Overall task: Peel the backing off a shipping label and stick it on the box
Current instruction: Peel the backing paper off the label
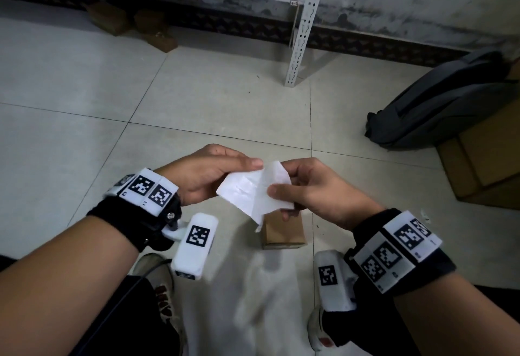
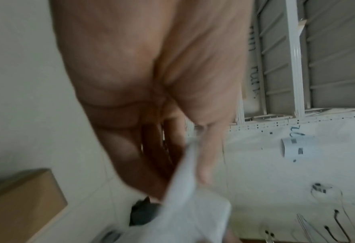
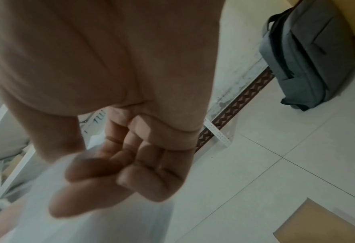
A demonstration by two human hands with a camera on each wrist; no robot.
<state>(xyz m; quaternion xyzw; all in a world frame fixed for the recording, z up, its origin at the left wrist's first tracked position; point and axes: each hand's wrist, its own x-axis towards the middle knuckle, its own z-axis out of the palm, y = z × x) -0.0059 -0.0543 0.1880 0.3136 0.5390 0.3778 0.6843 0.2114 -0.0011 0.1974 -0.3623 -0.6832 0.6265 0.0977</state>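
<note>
Both hands hold a white shipping label (image 1: 247, 191) in the air above the floor. My left hand (image 1: 208, 172) pinches its upper left part between thumb and fingers. My right hand (image 1: 306, 189) pinches the right part, where one layer (image 1: 277, 174) is splitting away from the other. A small brown cardboard box (image 1: 284, 232) stands on the tiles directly under the label, partly hidden by it. The left wrist view shows white paper (image 2: 193, 205) at my fingertips and the box (image 2: 20, 202) at lower left. In the right wrist view, curled fingers (image 3: 118, 177) press blurred paper (image 3: 72, 213).
A grey backpack (image 1: 444, 99) lies at the right against flattened cardboard (image 1: 484, 156). A white metal shelf leg (image 1: 302, 26) stands ahead, with brown boxes (image 1: 132, 23) under the shelf at the back left. My shoes (image 1: 157, 277) are at the bottom. Tiled floor surrounds the box.
</note>
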